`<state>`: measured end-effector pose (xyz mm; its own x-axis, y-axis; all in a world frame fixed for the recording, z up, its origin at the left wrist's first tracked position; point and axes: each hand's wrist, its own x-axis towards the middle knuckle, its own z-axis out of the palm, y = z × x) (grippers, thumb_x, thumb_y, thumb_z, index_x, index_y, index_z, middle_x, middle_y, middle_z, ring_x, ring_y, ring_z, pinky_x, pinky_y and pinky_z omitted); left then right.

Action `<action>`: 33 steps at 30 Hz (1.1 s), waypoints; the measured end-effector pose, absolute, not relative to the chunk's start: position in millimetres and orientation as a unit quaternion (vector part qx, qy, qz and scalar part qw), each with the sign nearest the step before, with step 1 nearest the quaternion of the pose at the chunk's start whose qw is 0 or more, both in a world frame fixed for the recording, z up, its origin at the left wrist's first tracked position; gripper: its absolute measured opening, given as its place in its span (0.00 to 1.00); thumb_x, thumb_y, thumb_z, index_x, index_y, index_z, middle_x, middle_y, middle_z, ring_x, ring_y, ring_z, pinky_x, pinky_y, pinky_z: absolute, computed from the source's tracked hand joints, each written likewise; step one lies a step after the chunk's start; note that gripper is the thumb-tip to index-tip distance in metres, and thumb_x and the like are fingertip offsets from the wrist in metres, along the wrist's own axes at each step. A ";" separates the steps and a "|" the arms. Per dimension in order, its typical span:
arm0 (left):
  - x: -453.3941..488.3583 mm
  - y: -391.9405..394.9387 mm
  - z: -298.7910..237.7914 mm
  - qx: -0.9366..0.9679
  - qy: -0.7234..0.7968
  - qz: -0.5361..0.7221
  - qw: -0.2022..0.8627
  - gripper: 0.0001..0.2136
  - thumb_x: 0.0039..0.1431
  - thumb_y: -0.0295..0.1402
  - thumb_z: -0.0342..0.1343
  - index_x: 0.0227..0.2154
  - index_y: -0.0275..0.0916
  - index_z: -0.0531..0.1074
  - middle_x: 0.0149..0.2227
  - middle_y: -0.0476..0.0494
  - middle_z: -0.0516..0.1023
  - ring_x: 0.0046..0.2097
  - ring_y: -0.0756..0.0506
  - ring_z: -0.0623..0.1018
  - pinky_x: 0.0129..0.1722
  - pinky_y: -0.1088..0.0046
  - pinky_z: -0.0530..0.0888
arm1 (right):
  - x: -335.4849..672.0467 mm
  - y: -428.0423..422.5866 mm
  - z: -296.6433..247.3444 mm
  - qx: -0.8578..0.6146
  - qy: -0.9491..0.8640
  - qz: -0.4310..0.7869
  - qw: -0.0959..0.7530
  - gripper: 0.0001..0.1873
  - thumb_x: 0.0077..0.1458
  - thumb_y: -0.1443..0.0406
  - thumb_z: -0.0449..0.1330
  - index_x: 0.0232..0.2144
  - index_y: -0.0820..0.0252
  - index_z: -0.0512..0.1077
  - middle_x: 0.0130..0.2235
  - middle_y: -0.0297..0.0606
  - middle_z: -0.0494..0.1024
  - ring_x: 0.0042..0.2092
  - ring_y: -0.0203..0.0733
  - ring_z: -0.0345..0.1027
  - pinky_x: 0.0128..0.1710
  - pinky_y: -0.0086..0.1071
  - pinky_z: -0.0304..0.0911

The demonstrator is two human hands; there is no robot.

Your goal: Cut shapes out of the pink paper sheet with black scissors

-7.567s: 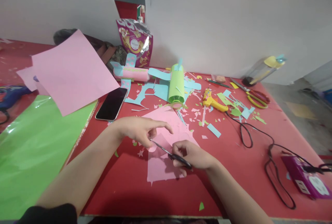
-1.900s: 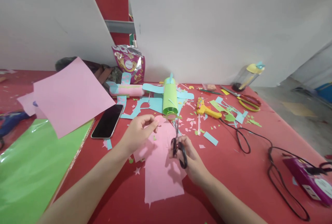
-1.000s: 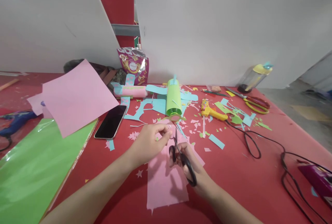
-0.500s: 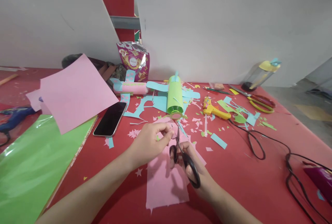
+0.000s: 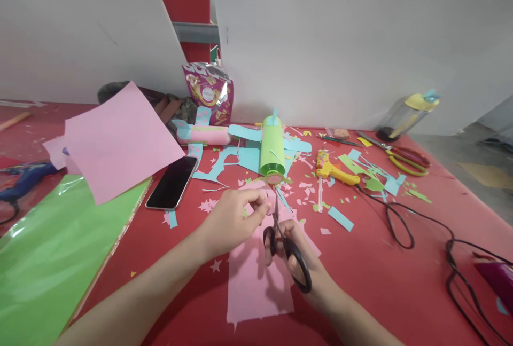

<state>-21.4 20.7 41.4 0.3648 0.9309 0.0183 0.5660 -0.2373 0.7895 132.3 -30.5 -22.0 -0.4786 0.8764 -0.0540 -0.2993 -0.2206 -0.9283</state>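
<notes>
Your left hand (image 5: 236, 220) pinched a small pink paper piece (image 5: 270, 203) beside the black-handled metal scissors (image 5: 277, 222) your right hand (image 5: 300, 244) gripped, well in from the back edge of the red desk (image 5: 188, 295).

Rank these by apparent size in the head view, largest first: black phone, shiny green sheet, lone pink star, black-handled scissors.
1. Shiny green sheet
2. Unsure: black phone and black-handled scissors; the scissors stretch longer, but the phone is broader.
3. Lone pink star
</notes>
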 end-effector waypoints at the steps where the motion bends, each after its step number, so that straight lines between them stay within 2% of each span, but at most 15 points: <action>1: -21.4 20.8 41.6 0.746 0.502 0.254 0.357 0.13 0.54 0.32 0.43 0.16 0.37 0.60 0.18 0.54 0.63 0.22 0.53 0.64 0.24 0.79 0.60 | 132.2 -30.5 -21.3 -0.307 -0.474 0.718 0.407 0.19 0.45 0.49 0.54 0.32 0.54 0.55 0.29 0.34 0.62 0.28 0.36 0.54 0.27 0.30 0.54; 10: -22.1 21.0 42.1 0.743 0.498 0.261 0.364 0.12 0.53 0.31 0.44 0.16 0.37 0.61 0.18 0.53 0.65 0.23 0.53 0.65 0.24 0.79 0.61 | 131.4 -29.3 -17.1 -0.323 -0.498 0.701 0.396 0.18 0.46 0.49 0.54 0.31 0.53 0.53 0.28 0.33 0.62 0.25 0.34 0.52 0.24 0.30 0.53; 19: -22.1 20.6 40.7 0.752 0.489 0.243 0.369 0.11 0.53 0.30 0.43 0.16 0.37 0.59 0.18 0.54 0.62 0.23 0.53 0.63 0.24 0.79 0.60 | 130.6 -30.7 -21.8 -0.301 -0.480 0.715 0.408 0.19 0.45 0.49 0.54 0.31 0.54 0.55 0.29 0.34 0.62 0.28 0.36 0.54 0.28 0.32 0.55; 27: -23.0 21.2 41.8 0.752 0.491 0.245 0.366 0.12 0.53 0.31 0.44 0.16 0.37 0.60 0.18 0.53 0.63 0.23 0.53 0.64 0.24 0.79 0.61 | 129.1 -29.2 -13.2 -0.319 -0.490 0.715 0.384 0.21 0.44 0.47 0.53 0.30 0.53 0.52 0.27 0.31 0.61 0.23 0.33 0.52 0.24 0.30 0.52; 33: -23.2 20.5 41.8 0.752 0.490 0.240 0.371 0.13 0.54 0.32 0.44 0.16 0.37 0.60 0.18 0.53 0.64 0.24 0.53 0.65 0.25 0.79 0.61 | 129.5 -28.7 -13.5 -0.308 -0.489 0.716 0.391 0.21 0.44 0.47 0.53 0.30 0.53 0.52 0.27 0.32 0.60 0.25 0.34 0.53 0.24 0.29 0.51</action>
